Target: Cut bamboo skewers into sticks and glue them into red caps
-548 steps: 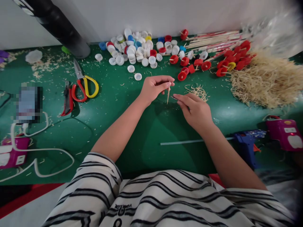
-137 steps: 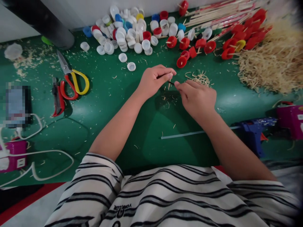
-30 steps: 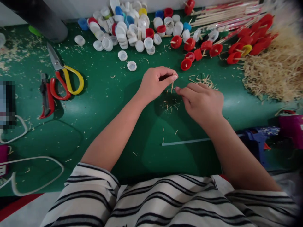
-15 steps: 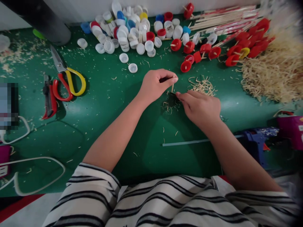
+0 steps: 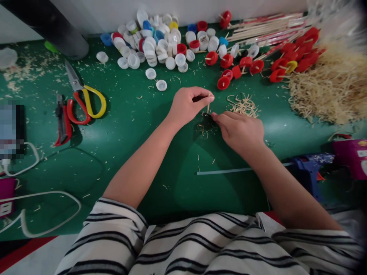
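Stick (image 5: pixel 208 108): in L hand (image 5: pixel 189 105).
Scissors (image 5: pixel 85 94): table (image 5: pixel 172 183) L, just R of cutter (image 5: pixel 62 120).
Cap pile (image 5: pixel 160 49): rear ctr.
Stick bundle (image 5: pixel 263 33): rear, R of cap pile.
Fibre heap (image 5: pixel 321 91): far R, behind glue gun (image 5: pixel 311 170).
Glue gun: L of box (image 5: pixel 351 158).

A white short-sleeved shirt (image 5: pixel 197 244) carries black and grey stripes.
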Action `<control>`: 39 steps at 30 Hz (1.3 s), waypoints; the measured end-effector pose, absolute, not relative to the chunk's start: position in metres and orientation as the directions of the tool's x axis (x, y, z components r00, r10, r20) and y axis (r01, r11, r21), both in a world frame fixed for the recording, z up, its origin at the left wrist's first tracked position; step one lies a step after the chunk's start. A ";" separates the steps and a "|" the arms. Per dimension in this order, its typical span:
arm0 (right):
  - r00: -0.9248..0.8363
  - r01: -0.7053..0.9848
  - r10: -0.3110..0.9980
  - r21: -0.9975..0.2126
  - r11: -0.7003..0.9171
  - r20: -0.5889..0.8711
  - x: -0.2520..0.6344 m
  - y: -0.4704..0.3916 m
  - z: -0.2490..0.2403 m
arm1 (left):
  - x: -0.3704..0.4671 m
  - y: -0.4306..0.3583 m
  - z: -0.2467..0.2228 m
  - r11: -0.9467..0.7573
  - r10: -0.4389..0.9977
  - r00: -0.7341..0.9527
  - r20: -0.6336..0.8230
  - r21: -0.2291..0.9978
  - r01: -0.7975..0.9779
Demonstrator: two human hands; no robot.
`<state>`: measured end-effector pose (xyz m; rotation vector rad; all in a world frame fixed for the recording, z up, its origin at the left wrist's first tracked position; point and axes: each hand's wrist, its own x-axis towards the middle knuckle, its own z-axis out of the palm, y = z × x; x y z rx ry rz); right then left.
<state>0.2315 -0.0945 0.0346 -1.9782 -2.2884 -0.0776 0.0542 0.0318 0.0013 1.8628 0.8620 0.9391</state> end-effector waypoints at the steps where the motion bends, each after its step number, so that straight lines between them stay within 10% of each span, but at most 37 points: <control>1: -0.143 0.988 0.981 -0.032 0.148 0.131 0.232 -0.094 0.034 | 0.055 0.032 0.001 -0.395 0.838 0.477 0.267 0.898 0.191; 39: -0.118 0.989 0.977 -0.063 0.131 0.176 0.237 -0.089 0.035 | 0.053 0.032 0.003 -0.456 0.785 0.563 0.258 0.856 0.244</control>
